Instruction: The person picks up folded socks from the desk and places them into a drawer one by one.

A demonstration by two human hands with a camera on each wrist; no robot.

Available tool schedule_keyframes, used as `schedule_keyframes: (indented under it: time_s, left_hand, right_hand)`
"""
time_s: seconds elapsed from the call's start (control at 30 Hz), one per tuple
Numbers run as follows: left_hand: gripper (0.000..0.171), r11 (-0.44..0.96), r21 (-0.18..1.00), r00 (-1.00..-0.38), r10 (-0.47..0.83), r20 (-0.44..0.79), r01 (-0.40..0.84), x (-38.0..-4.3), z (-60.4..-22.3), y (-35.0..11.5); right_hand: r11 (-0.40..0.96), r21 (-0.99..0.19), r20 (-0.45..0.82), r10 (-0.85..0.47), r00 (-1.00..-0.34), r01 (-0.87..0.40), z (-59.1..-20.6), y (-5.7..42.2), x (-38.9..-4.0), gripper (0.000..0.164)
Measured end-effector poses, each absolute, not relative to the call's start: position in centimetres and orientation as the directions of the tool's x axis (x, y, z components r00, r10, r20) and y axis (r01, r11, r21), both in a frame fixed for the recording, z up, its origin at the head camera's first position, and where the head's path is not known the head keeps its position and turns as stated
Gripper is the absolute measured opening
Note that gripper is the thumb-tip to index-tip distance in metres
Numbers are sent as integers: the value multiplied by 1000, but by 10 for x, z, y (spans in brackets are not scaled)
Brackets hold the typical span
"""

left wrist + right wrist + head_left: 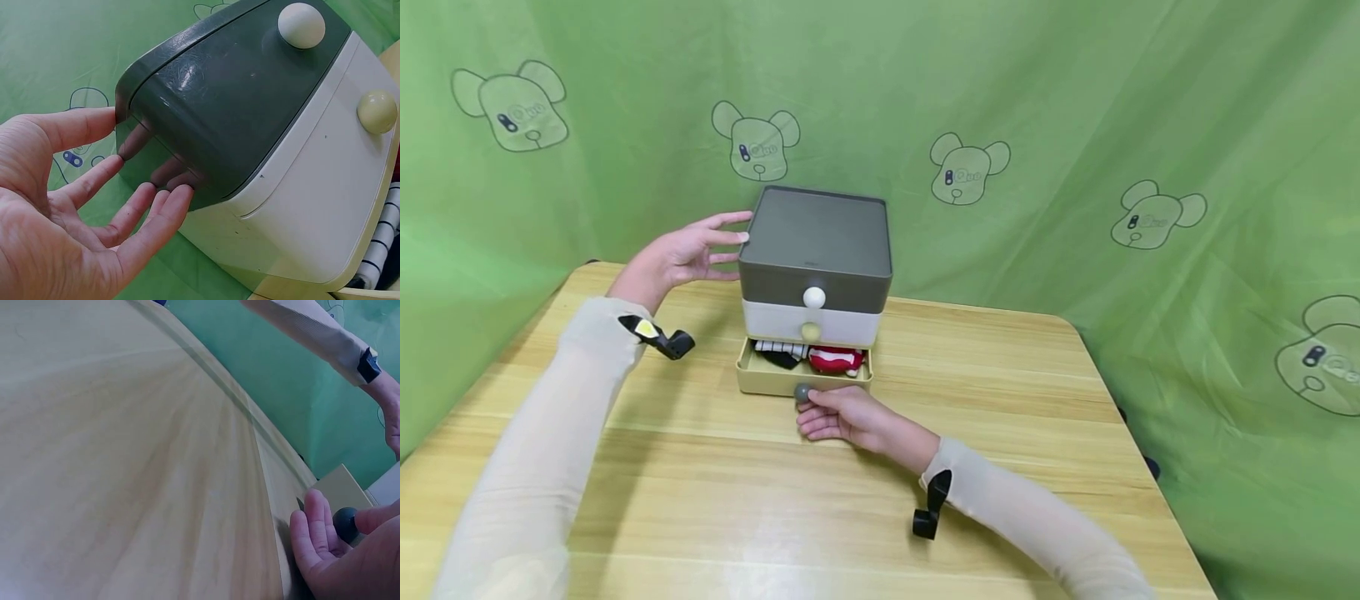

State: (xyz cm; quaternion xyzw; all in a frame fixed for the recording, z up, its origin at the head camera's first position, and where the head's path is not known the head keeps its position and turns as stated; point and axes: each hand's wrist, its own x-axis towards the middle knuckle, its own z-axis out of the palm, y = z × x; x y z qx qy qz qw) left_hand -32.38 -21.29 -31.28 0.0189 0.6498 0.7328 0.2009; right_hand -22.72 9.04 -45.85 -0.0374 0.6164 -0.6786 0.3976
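Note:
A small three-tier drawer box [823, 233] stands on the table, with a dark grey top tier, a white middle tier and a yellowish bottom drawer [767, 382] pulled partway out. Inside that drawer lie a black-and-white striped cloth item [781, 348] and a red-and-white item [837, 360], both partly hidden under the tier above. My right hand [850, 417] pinches the drawer's dark grey round knob [345, 524] between thumb and fingers. With fingers spread, my left hand [94, 206] touches the left side of the grey tier with its fingertips.
The wooden table [700, 500] spreads around the box, its right edge running down toward the front. Behind it hangs a green curtain [1037, 83] printed with bear heads. Both sleeved wrists carry black straps with small cameras.

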Motion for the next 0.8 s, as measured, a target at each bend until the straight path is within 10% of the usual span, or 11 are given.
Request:
schedule_keyframes:
  time_s: [0.8]
  left_hand:
    - [72, -70, 962, -914, 337, -226, -264, -321, -315, -213]
  right_hand:
    - [1, -879, -417, -486, -768, 476, -465, 81, -255, 37]
